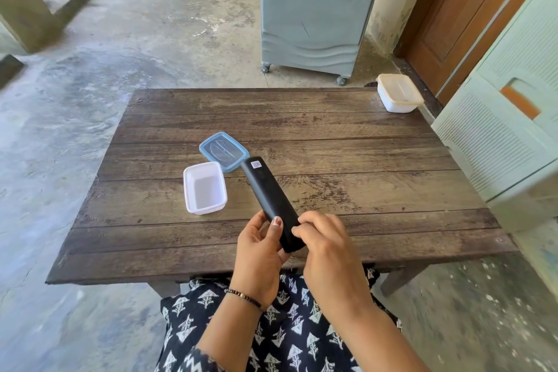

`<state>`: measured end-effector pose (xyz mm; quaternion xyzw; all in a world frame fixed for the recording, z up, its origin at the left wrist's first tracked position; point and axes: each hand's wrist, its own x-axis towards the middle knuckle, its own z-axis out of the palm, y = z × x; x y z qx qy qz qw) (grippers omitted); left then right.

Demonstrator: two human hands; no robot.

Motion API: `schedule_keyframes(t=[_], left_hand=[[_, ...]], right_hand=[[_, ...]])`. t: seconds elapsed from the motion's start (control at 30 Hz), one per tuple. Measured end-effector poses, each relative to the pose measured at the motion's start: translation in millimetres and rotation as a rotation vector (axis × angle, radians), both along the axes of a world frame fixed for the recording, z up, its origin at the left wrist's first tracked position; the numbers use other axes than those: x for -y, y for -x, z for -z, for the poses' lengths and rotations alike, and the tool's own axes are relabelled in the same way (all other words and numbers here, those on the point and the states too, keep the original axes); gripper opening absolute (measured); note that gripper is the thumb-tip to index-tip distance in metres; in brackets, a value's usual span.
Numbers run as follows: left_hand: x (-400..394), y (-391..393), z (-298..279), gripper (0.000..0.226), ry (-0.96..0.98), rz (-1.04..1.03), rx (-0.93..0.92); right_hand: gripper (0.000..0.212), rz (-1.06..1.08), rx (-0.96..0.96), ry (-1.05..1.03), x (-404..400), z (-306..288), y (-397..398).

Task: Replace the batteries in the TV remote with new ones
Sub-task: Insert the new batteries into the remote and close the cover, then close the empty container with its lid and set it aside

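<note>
Head view shows a long black plastic TV remote (269,202) held back side up over the near middle of a dark weathered wooden plank table (362,166). Its long axis runs diagonally: the near end sits in the hands close to the table's front edge, and the far end points away and to the left, toward a clear blue-rimmed plastic lid (223,150) lying flat on the table. A small white sticker with dark print sits near the far end of the remote; the print is too small to read.

The left hand (259,254) cradles the near end from below and from the left, fingers wrapped under it and the thumb pressed on top of the back face. The right hand (324,238) comes in from the right with its fingers curled over the near end, closed on the remote's right edge. A dark beaded bracelet (243,297) circles the left wrist.

Just left of the remote stands an open white rectangular plastic container (205,187), near the lid. A second white container with a cream lid (398,96) stands closed on the table's far right corner, well apart.
</note>
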<state>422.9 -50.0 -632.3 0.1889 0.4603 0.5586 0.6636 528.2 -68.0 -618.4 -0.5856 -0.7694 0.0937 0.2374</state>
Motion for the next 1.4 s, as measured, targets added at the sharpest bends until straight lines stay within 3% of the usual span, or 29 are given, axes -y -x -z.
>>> schedule_keyframes(t=[0.13,0.4,0.57,0.67,0.77,0.83,1.07,1.13,1.23,1.33,1.4], left_hand=[[-2,1,2,0.018,0.018,-0.008,-0.034],[-4,2,0,0.031,0.033,0.041,-0.016],[-8,0,8,0.029,-0.027,0.098,-0.287],[-12,-1,13,0.029,-0.063,0.143,-0.598],[-13,-3,16,0.032,-0.053,0.184,-0.73],[-14,-4,16,0.03,-0.035,0.187,-0.752],[-11,12,7,0.024,-0.049,0.231,-0.711],[-11,26,0,0.022,-0.063,0.193,-0.68],[-15,56,-6,0.025,-0.155,0.013,-0.604],[-21,90,1,0.03,-0.235,-0.157,-0.793],[-25,114,10,0.054,-0.258,-0.156,-0.992]], right_hand=[[0.017,0.025,-0.135,0.095,-4,1,0],[0.035,0.148,-0.334,0.261,-15,-1,0],[0.019,0.257,-0.702,0.533,-26,-3,-6],[0.016,0.355,-0.894,0.663,-31,3,-11],[0.017,0.405,-0.842,0.69,-34,13,-14],[0.028,0.409,-0.752,0.689,-34,18,-14],[0.03,0.357,-0.338,0.519,-34,13,-8],[0.037,0.318,-0.174,0.422,-34,7,-7],[0.037,0.211,-0.136,0.254,-45,-5,5],[0.032,0.074,-0.199,0.205,-69,-12,27],[0.032,-0.01,-0.214,0.215,-91,-13,44]])
